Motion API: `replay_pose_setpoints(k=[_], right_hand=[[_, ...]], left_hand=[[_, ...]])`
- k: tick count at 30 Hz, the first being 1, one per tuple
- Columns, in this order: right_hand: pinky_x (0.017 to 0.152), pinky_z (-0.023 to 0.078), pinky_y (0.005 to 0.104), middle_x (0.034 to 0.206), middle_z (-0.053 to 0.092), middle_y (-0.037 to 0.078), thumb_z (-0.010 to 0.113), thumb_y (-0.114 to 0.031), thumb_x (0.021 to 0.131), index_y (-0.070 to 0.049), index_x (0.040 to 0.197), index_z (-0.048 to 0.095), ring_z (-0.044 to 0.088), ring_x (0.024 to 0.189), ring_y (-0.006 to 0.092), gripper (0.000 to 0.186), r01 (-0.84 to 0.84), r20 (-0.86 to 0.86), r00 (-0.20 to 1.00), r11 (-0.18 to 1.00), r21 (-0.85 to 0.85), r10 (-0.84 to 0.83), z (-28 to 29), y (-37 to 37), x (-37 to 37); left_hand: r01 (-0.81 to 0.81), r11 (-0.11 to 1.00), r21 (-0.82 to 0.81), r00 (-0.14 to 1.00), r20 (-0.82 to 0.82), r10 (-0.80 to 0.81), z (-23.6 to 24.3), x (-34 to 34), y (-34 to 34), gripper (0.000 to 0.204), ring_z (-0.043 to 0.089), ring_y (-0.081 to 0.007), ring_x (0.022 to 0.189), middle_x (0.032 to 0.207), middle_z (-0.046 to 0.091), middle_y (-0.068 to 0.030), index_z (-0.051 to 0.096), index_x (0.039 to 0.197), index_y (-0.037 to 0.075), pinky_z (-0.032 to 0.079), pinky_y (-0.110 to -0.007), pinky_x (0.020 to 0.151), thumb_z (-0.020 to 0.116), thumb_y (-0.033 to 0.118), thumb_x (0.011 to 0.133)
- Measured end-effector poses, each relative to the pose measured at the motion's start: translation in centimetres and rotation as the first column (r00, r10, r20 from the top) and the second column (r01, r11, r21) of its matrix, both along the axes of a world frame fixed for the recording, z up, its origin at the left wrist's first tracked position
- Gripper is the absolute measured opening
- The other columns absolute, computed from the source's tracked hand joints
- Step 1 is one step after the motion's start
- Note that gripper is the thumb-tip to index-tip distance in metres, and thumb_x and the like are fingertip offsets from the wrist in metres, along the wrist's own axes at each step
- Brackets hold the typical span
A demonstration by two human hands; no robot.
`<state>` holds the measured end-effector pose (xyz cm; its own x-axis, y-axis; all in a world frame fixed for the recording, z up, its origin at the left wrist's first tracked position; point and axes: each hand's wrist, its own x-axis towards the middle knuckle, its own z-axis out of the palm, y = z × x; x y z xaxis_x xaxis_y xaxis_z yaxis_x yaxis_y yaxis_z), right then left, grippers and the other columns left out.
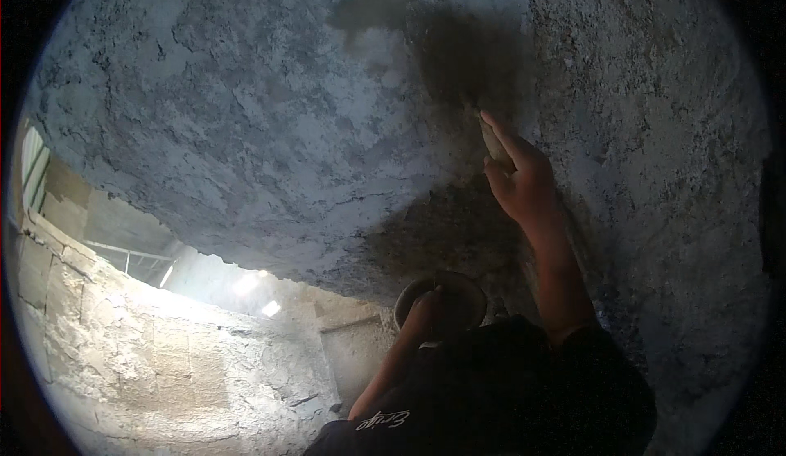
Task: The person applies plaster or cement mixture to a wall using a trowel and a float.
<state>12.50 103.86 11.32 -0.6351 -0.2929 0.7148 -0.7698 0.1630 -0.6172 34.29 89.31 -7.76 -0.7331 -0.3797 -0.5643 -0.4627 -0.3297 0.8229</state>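
My right hand is raised to the rough grey wall. Between its thumb and fingers is a pale, flat, narrow piece, its exact kind unclear in the dim light. Just above the fingertips, a dark, damp-looking patch spreads over the wall. Lower down and close to my body, my left hand grips a round, shallow bowl. The bowl's inside is dark, so its contents cannot be made out, and my fingers there are partly hidden.
A coarser wall strip runs down the right side. At lower left, a brightly lit block wall lies beyond the grey wall's lower edge, with a thin metal railing near it. A second dark patch lies above the bowl.
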Motion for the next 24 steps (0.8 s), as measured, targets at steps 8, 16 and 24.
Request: replay_pose_setpoints(k=[8,16,24], right_hand=[[0.087,0.050,0.0382,0.114,0.063,0.019,0.061,-0.010,0.083,-0.010,0.140,0.045,0.064,0.104,0.0300,0.060,-0.119,0.044,0.992,0.990,0.073,0.116,-6.4,2.6,2.5],[0.087,0.047,0.0373,0.106,0.061,0.014,0.069,-0.033,0.084,-0.001,0.125,0.052,0.061,0.100,0.0260,0.054,-0.174,0.388,0.905,0.984,-0.037,0.175,-7.0,3.6,5.3],[0.089,0.049,0.0396,0.112,0.062,0.019,0.072,-0.025,0.081,0.000,0.128,0.051,0.061,0.102,0.0321,0.057,-0.289,0.536,0.802,0.615,0.734,-0.263,-11.8,9.7,8.1]], left_hand=[[-0.123,0.987,0.104,0.992,0.036,0.120,0.2,0.9,0.8,0.028,0.037,-0.0094,0.056,0.066,0.041,0.0035,0.052,0.078,0.012,0.031,-0.028,0.052,0.048,0.030,0.099],[0.256,0.825,-0.504,0.964,0.072,-0.255,-5.2,3.3,-1.0,0.030,0.067,-0.0298,0.088,0.095,0.067,-0.0194,0.059,0.119,0.001,0.051,-0.038,0.079,0.053,0.015,0.093],[0.266,0.906,-0.330,0.945,-0.095,-0.312,-1.5,5.5,-2.9,0.024,0.060,-0.0223,0.070,0.078,0.063,-0.0107,0.064,0.096,0.000,0.048,-0.035,0.067,0.057,0.023,0.094]])
